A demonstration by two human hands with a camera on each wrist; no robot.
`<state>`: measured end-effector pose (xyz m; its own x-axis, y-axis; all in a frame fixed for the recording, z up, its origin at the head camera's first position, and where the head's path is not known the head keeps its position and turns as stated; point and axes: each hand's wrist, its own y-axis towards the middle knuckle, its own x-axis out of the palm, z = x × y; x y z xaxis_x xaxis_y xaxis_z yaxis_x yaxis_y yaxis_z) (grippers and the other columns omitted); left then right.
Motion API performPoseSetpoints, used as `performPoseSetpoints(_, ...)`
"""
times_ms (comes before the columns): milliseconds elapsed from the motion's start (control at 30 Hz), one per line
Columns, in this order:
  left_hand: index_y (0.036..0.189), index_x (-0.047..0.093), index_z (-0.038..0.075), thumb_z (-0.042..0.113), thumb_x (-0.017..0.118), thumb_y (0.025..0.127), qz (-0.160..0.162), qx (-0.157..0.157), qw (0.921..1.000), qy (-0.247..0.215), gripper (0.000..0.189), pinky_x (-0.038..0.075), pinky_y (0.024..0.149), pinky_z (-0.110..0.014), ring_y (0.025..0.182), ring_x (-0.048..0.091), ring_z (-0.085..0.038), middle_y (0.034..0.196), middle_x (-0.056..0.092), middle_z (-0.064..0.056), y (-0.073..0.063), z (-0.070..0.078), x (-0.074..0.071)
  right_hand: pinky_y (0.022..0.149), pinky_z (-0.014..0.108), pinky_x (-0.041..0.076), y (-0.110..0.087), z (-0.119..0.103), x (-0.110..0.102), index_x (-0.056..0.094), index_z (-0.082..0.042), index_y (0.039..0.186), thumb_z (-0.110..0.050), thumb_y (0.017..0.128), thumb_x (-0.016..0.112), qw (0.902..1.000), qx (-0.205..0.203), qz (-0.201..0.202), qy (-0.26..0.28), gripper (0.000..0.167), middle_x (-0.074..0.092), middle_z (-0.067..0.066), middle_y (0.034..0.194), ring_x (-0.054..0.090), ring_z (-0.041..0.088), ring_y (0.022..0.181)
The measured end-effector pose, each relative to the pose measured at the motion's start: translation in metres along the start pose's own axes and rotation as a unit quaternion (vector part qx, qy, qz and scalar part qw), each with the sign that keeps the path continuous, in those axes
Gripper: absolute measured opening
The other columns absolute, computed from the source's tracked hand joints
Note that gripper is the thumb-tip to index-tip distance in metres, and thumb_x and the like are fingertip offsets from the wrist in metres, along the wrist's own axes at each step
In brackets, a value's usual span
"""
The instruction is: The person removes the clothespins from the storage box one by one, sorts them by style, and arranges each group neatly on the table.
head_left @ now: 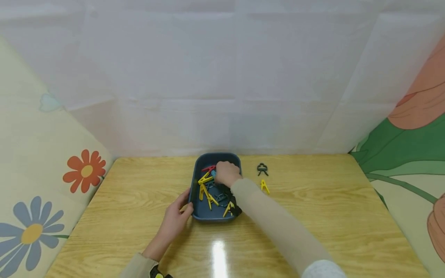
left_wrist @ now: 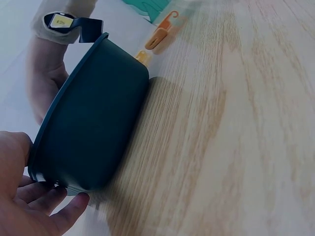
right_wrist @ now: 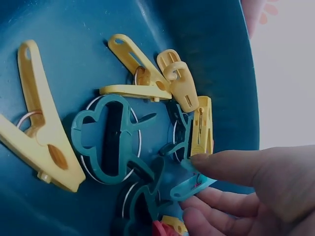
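Observation:
A dark blue plastic basin (head_left: 215, 220) holds yellow clothespins (head_left: 207, 193), a red one (head_left: 209, 168) and green clips with wire rings (right_wrist: 110, 137). My left hand (head_left: 179, 214) grips the basin's near left corner, with fingers curled against its outer wall (left_wrist: 93, 113) in the left wrist view. Inside the basin, on its right side, is my right hand (head_left: 227, 173). In the right wrist view the right hand (right_wrist: 256, 191) pinches a light blue clothespin (right_wrist: 189, 189) between thumb and fingers, close beside a yellow one (right_wrist: 202, 128).
To the right of the basin, a dark green clip (head_left: 262, 168) and a yellow clothespin (head_left: 265, 187) lie apart on the wooden table (head_left: 313, 216). A white sheet (head_left: 222, 85) hangs behind the table. Flower-patterned panels (head_left: 34, 170) flank both sides.

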<state>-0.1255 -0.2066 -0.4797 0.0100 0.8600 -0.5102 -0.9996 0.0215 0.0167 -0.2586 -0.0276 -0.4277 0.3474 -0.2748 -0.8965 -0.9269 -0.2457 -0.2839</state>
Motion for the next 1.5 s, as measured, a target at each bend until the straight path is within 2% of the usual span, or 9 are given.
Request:
performPoseSetpoints(100, 0.157, 0.04, -0.003, 0.005, 0.053, 0.105, 0.001, -0.001, 1.0, 0.001, 0.055, 0.048, 0.107, -0.061, 0.136, 0.054, -0.041, 0.151, 0.053, -0.026, 0.0, 0.0, 0.001, 0.058, 0.034, 0.045, -0.002, 0.002, -0.004, 0.064, -0.013, 0.075, -0.019, 0.094, 0.075, 0.9999, -0.011, 0.0, 0.009, 0.023, 0.063, 0.003, 0.075, 0.051, 0.019, 0.064)
performPoseSetpoints(167, 0.157, 0.04, -0.003, 0.004, 0.053, 0.105, 0.002, 0.0, 1.0, 0.001, 0.054, 0.048, 0.106, -0.061, 0.135, 0.055, -0.041, 0.151, 0.053, -0.026, 0.0, 0.0, 0.001, 0.056, 0.032, 0.041, -0.002, 0.004, -0.006, 0.055, -0.015, 0.069, -0.02, 0.095, 0.075, 0.9997, -0.02, -0.004, 0.01, 0.033, 0.052, 0.0, 0.067, 0.046, 0.018, 0.061)
performPoseSetpoints(300, 0.157, 0.04, -0.005, 0.004, 0.053, 0.105, 0.002, 0.001, 1.0, 0.002, 0.054, 0.048, 0.107, -0.061, 0.135, 0.055, -0.042, 0.15, 0.054, -0.027, -0.001, 0.001, 0.0, 0.055, 0.03, 0.038, -0.004, 0.006, -0.014, 0.045, -0.016, 0.066, -0.021, 0.094, 0.075, 0.9987, -0.047, -0.012, 0.011, 0.042, 0.038, -0.002, 0.062, 0.04, 0.015, 0.057)
performPoseSetpoints(500, 0.157, 0.04, -0.004, 0.004, 0.053, 0.105, 0.0, 0.001, 1.0, 0.004, 0.054, 0.047, 0.107, -0.061, 0.135, 0.055, -0.042, 0.15, 0.053, -0.027, -0.001, 0.002, -0.001, 0.053, 0.028, 0.033, -0.01, 0.011, -0.029, 0.042, -0.017, 0.058, -0.022, 0.094, 0.077, 0.9954, -0.093, -0.023, 0.006, 0.05, 0.032, -0.005, 0.055, 0.032, 0.012, 0.051)
performPoseSetpoints(600, 0.157, 0.04, -0.005, 0.004, 0.053, 0.105, 0.001, 0.006, 1.0, 0.005, 0.054, 0.048, 0.107, -0.061, 0.135, 0.055, -0.042, 0.15, 0.054, -0.027, 0.0, 0.003, -0.001, 0.056, 0.027, 0.035, -0.016, 0.014, -0.037, 0.05, -0.017, 0.065, -0.024, 0.093, 0.078, 0.9953, -0.096, -0.014, 0.008, 0.041, 0.042, -0.006, 0.061, 0.038, 0.012, 0.056)
performPoseSetpoints(767, 0.157, 0.04, -0.005, 0.004, 0.053, 0.105, 0.0, 0.007, 1.0, 0.005, 0.054, 0.048, 0.106, -0.062, 0.135, 0.055, -0.043, 0.15, 0.053, -0.028, 0.001, 0.002, 0.0, 0.064, 0.028, 0.045, -0.031, 0.023, -0.051, 0.068, -0.011, 0.092, -0.026, 0.095, 0.077, 0.9953, -0.093, -0.003, 0.025, 0.018, 0.064, -0.001, 0.084, 0.056, 0.014, 0.072)
performPoseSetpoints(1067, 0.158, 0.039, -0.003, 0.005, 0.053, 0.105, -0.004, -0.001, 1.0, 0.0, 0.055, 0.047, 0.108, -0.06, 0.137, 0.053, -0.041, 0.153, 0.051, -0.026, 0.001, 0.001, 0.0, 0.07, 0.033, 0.05, -0.05, 0.056, -0.064, 0.068, -0.01, 0.097, -0.028, 0.096, 0.076, 0.9951, -0.078, 0.006, 0.06, 0.02, 0.067, 0.001, 0.09, 0.06, 0.018, 0.08)
performPoseSetpoints(1233, 0.158, 0.038, -0.002, 0.005, 0.052, 0.106, -0.005, 0.0, 1.0, -0.003, 0.055, 0.047, 0.109, -0.06, 0.138, 0.052, -0.041, 0.154, 0.05, -0.026, 0.0, 0.0, 0.0, 0.077, 0.039, 0.054, -0.059, 0.08, -0.063, 0.068, -0.008, 0.103, -0.027, 0.095, 0.077, 0.9939, -0.078, 0.023, 0.074, 0.022, 0.069, 0.004, 0.098, 0.062, 0.02, 0.086)
performPoseSetpoints(1500, 0.158, 0.038, -0.004, 0.003, 0.052, 0.106, 0.0, 0.007, 0.9999, -0.008, 0.054, 0.046, 0.109, -0.059, 0.138, 0.052, -0.042, 0.154, 0.05, -0.026, -0.001, 0.0, 0.0, 0.08, 0.041, 0.057, -0.075, 0.116, -0.06, 0.069, -0.004, 0.108, -0.026, 0.096, 0.076, 0.9928, -0.064, 0.031, 0.097, 0.026, 0.071, 0.009, 0.104, 0.065, 0.021, 0.087)
